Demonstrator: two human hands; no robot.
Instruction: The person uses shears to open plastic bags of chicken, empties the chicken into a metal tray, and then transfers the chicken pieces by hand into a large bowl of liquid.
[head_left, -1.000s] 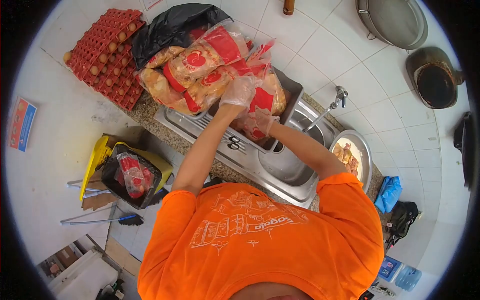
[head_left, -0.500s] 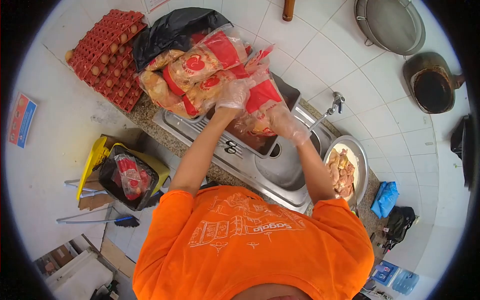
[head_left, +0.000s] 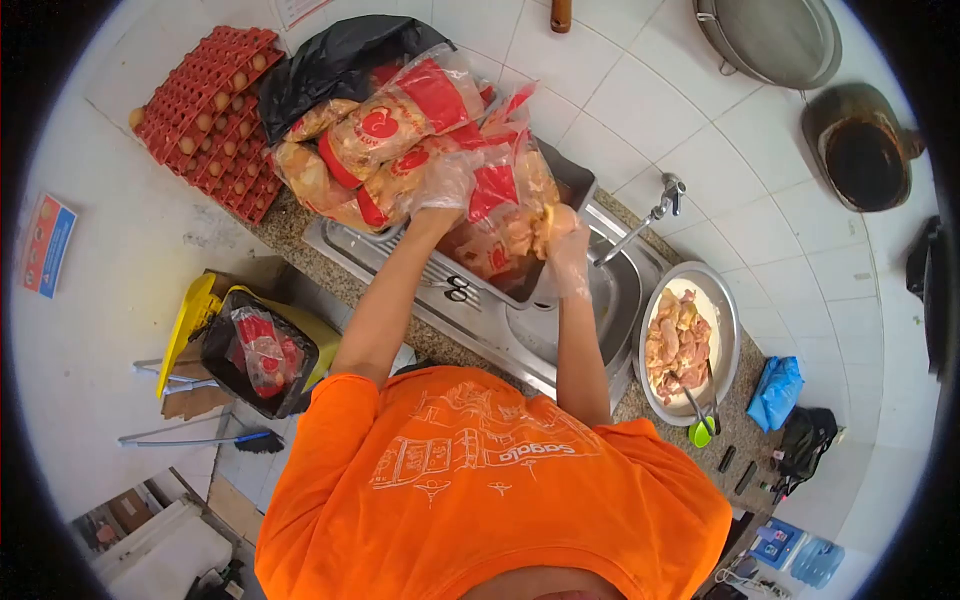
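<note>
My left hand (head_left: 443, 183), in a clear plastic glove, is closed on the upper part of a red and clear plastic bag (head_left: 495, 190) over a grey tub (head_left: 590, 187). At the bag's lower right, my right hand (head_left: 567, 240), also gloved, grips pieces of raw chicken (head_left: 535, 230). The tub stands on the steel sink unit and holds reddish liquid and wet bags. Behind my left hand, several full chicken bags (head_left: 380, 125) are piled beside a black plastic bag (head_left: 335, 65).
Red egg trays (head_left: 215, 120) stand at the back left. Scissors (head_left: 457, 289) lie on the drainboard. Right of the sink basin and tap (head_left: 668, 200) is a metal bowl (head_left: 733, 350) with chicken. An open bin (head_left: 325, 345) is at lower left; pans hang on the wall.
My right hand has moved slightly left and down from the bag's side and now grips chicken at its opening. My left hand has shifted slightly left with the bag. The view has shifted a little.
</note>
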